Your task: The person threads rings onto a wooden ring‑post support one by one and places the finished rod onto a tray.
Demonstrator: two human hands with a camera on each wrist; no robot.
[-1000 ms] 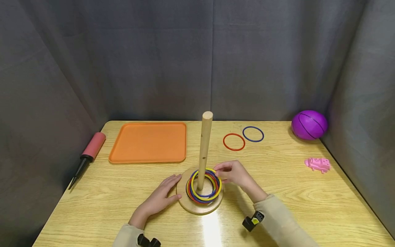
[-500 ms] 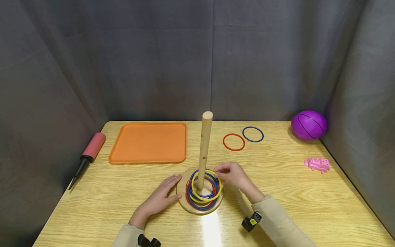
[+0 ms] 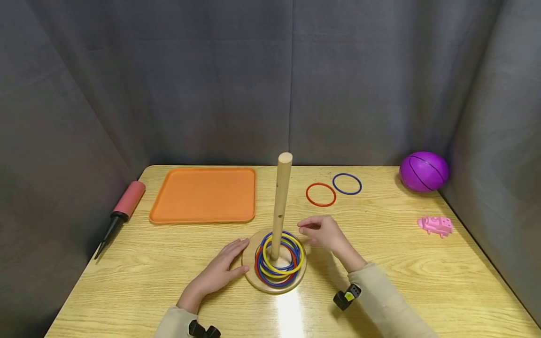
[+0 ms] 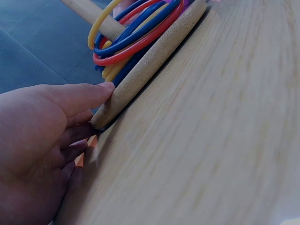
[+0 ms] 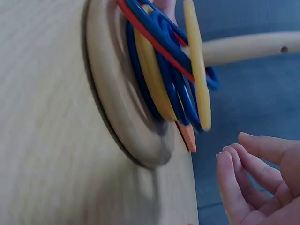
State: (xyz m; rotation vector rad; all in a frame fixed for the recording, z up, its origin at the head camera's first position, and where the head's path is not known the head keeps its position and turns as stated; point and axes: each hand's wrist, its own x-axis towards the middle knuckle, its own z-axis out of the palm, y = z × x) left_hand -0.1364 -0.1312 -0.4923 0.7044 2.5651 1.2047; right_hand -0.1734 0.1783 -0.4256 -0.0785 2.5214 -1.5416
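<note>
A wooden peg (image 3: 281,202) rises from a round wooden base (image 3: 250,256) at the table's front middle. Several blue, yellow and red rings lie in a loose pile around the foot of the peg. The uppermost, a yellow ring (image 5: 200,70), leans at a tilt against the others. My left hand (image 3: 216,271) rests at the base's left edge, its thumb tip on the rim and its fingers stretched along the side. To the right of the pile, my right hand (image 3: 326,233) is raised, empty, thumb and fingertips a little apart and clear of the rings.
Behind the peg lie a red ring (image 3: 321,205) and a blue ring (image 3: 347,193). An orange tray (image 3: 203,195) is at back left, with a red and black hand pump (image 3: 128,199) beside it. A purple ball (image 3: 424,171) and a pink animal toy (image 3: 437,226) are at right.
My right hand has let go of the yellow ring and drawn back slightly to the right. Lower rings have slipped toward the front of the base. The left hand stays put.
</note>
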